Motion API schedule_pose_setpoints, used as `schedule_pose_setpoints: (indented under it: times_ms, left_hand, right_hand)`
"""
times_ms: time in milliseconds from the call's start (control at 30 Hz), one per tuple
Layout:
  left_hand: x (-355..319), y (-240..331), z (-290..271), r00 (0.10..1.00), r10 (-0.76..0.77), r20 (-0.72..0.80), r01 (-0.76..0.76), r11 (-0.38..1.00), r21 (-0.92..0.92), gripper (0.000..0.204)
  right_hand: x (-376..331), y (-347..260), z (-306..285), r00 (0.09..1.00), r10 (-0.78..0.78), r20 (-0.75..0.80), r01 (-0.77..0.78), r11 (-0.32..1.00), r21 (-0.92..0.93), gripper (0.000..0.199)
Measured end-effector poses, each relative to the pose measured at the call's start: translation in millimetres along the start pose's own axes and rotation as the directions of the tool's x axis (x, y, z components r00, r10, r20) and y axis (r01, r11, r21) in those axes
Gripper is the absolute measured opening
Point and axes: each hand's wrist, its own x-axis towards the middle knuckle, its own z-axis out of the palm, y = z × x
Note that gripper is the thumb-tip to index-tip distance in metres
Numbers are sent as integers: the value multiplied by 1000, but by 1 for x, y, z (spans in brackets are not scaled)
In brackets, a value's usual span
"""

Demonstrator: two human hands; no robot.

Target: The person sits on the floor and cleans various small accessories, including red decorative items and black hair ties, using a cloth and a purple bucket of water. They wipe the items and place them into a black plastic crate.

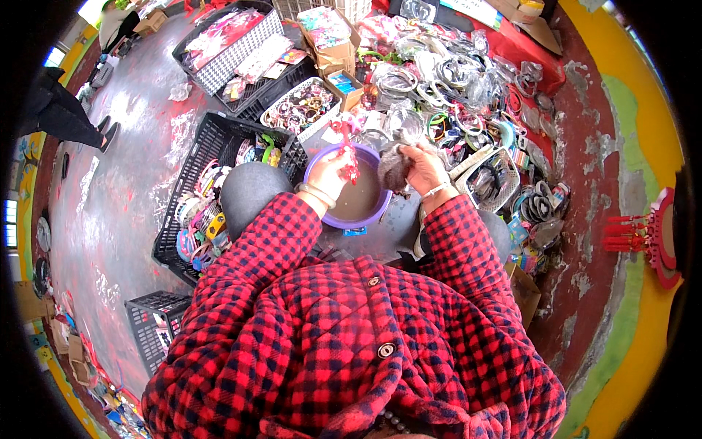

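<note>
My left hand is closed round a shiny red, dangling item, perhaps a hair ornament; its exact kind is too small to tell. It hangs over the left part of a purple basin with murky water inside. At the basin's right edge my right hand grips a bunched grey cloth. The two hands are apart, with the basin's opening between them.
A black crate with headbands stands at the left, and a white basket of hair ties beyond the basin. Bagged headbands are heaped at the far right. A white basket stands right of my right hand. Someone in dark trousers is at far left.
</note>
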Motion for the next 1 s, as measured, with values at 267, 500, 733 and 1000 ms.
schedule_pose_setpoints:
  times_ms: [267, 500, 733, 1000]
  left_hand:
    - [-8, 17, 14, 995, 100, -16, -101, 989, -104, 14]
    - [-25, 44, 39, 994, 93, -56, -102, 976, -190, 18]
    - [-25, 51, 45, 999, -2, 50, 14, 969, -248, 26]
    - [-38, 38, 66, 982, 186, 27, -185, 982, -41, 21]
  right_hand:
    - [-14, -9, 27, 999, -2, 52, 13, 976, -217, 54]
    - [-28, 0, 52, 884, 91, 459, 16, 974, -224, 61]
    - [-31, -3, 49, 862, 142, 487, 213, 770, -602, 47]
    - [-49, -1, 65, 884, -96, 457, 463, 313, -830, 36]
